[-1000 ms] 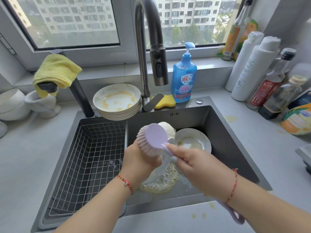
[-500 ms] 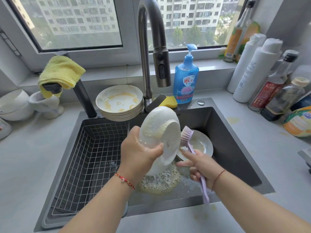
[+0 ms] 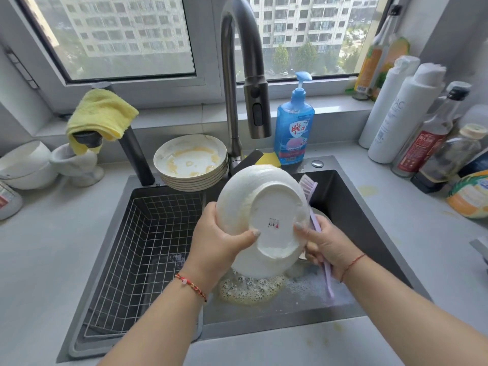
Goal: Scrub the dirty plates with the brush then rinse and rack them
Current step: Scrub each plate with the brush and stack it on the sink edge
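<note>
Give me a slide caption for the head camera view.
Both hands hold a soapy plate over the sink, brush in right hand.

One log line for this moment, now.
left hand: grips soapy white plate, underside up | right hand: holds lilac brush, steadies plate | over sink | tap off

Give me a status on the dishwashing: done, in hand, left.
Done: nothing racked; the wire rack holds no plates. In hand: the left hand grips a sudsy plate, underside up, over the sink; the right hand holds the brush against its rim. Left: rinsing it, a plate partly hidden behind it, and the dirty stack by the faucet.
</note>
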The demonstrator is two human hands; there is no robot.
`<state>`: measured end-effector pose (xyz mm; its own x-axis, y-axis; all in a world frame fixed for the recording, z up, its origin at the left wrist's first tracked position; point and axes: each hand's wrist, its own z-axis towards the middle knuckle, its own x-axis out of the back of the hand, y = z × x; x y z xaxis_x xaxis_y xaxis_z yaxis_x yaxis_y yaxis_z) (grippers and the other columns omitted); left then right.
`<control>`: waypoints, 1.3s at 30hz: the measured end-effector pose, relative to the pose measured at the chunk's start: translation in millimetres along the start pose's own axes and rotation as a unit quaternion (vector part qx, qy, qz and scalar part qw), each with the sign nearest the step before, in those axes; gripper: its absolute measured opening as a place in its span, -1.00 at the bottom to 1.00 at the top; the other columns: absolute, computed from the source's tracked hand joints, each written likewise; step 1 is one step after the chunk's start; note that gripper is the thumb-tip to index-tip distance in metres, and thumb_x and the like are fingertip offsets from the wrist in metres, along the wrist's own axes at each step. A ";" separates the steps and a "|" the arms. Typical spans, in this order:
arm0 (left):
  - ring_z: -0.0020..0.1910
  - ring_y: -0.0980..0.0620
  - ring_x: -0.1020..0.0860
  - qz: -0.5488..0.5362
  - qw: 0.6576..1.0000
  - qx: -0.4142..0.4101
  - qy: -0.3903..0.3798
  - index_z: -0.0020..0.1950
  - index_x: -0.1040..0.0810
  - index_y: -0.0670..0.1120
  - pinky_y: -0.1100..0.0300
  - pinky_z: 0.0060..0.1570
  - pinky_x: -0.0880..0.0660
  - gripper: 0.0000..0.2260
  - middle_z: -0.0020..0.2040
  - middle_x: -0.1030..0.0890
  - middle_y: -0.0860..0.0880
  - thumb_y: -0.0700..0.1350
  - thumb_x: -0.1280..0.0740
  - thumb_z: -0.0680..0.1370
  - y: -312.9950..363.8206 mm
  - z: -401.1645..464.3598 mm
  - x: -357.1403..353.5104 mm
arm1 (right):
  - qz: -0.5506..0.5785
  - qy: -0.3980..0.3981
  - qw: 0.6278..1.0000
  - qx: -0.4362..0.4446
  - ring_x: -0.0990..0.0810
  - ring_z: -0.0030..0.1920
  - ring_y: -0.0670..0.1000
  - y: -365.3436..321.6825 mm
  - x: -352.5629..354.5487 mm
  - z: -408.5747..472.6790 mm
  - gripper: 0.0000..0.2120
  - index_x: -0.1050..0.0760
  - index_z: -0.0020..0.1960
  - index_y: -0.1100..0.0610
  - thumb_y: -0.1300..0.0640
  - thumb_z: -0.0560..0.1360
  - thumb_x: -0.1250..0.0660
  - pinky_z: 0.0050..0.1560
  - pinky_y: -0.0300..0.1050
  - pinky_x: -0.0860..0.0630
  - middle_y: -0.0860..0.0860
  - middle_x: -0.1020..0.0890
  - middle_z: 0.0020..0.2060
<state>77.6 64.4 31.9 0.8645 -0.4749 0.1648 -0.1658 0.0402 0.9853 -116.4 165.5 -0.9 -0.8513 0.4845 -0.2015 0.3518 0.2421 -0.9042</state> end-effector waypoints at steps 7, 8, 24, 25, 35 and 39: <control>-0.06 -0.06 -0.66 0.096 0.990 0.058 -0.083 0.04 -0.53 -0.04 -0.12 -0.06 -0.64 -0.48 -0.02 -0.65 -0.06 -0.05 -0.61 0.14 8.9 14.6 9.6 | -0.318 -0.046 0.946 0.035 -0.42 -0.54 -0.13 -50.3 11.2 7.8 -0.53 -0.41 0.19 0.09 0.09 0.37 -0.51 -0.55 -0.21 -0.38 0.11 -0.57 -0.18; -0.08 -0.05 -0.66 0.126 0.985 0.054 -0.101 0.02 -0.53 -0.03 -0.09 -0.06 -0.65 -0.50 -0.04 -0.65 -0.05 -0.05 -0.62 0.16 10.9 15.9 9.5 | -0.352 -0.054 0.933 0.045 -0.43 -0.56 -0.18 -55.0 8.4 7.4 -0.54 -0.40 0.19 0.08 0.11 0.37 -0.52 -0.56 -0.26 -0.37 0.06 -0.55 -0.21; -0.29 0.01 -0.49 0.312 0.949 -0.048 -0.019 -0.15 -0.45 -0.18 0.19 -0.33 -0.41 -0.64 -0.22 -0.54 -0.07 -0.08 -0.56 0.28 6.8 19.2 8.7 | -0.397 0.091 0.903 0.137 -0.38 -0.59 -0.20 -30.3 0.7 -19.8 -0.63 -0.38 0.39 -0.13 0.13 0.62 -0.17 -0.55 -0.42 -0.29 -0.03 -0.61 -0.35; -0.27 -0.02 -0.51 0.315 0.948 -0.048 -0.016 -0.14 -0.45 -0.18 0.15 -0.32 -0.43 -0.64 -0.21 -0.55 -0.08 -0.08 -0.56 0.28 5.4 19.6 9.0 | -0.397 0.084 0.905 0.129 -0.36 -0.60 -0.19 -28.4 -3.9 -24.2 -0.63 -0.38 0.39 -0.11 0.15 0.62 -0.16 -0.56 -0.41 -0.28 0.00 -0.58 -0.39; -0.31 0.06 -0.47 0.302 0.951 -0.062 -0.022 -0.18 -0.44 -0.10 0.38 -0.39 -0.36 -0.74 -0.27 -0.53 0.01 -0.19 -0.52 0.31 -0.4 16.0 3.1 | -0.509 0.009 0.846 0.161 -0.40 -0.48 -0.15 -34.9 -42.3 -46.5 -0.57 -0.30 0.39 -0.29 0.10 0.61 -0.15 -0.35 -0.26 -0.42 -0.05 -0.63 -0.26; -0.33 0.03 -0.49 0.290 0.954 -0.072 -0.021 -0.21 -0.44 -0.14 0.31 -0.40 -0.37 -0.70 -0.28 -0.53 -0.02 -0.16 -0.55 0.28 -0.1 13.7 8.0 | -0.380 0.081 0.920 0.048 -0.33 -0.66 -0.21 -44.9 -26.2 -29.1 -0.63 -0.39 0.40 0.02 0.23 0.63 -0.10 -0.60 -0.44 -0.22 -0.19 -0.37 -0.63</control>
<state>78.0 48.6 32.5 0.6274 -0.3707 0.6848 -0.5407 0.4255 0.7257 -98.6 166.4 55.9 -0.7655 0.3254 0.5550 -0.3645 0.4915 -0.7909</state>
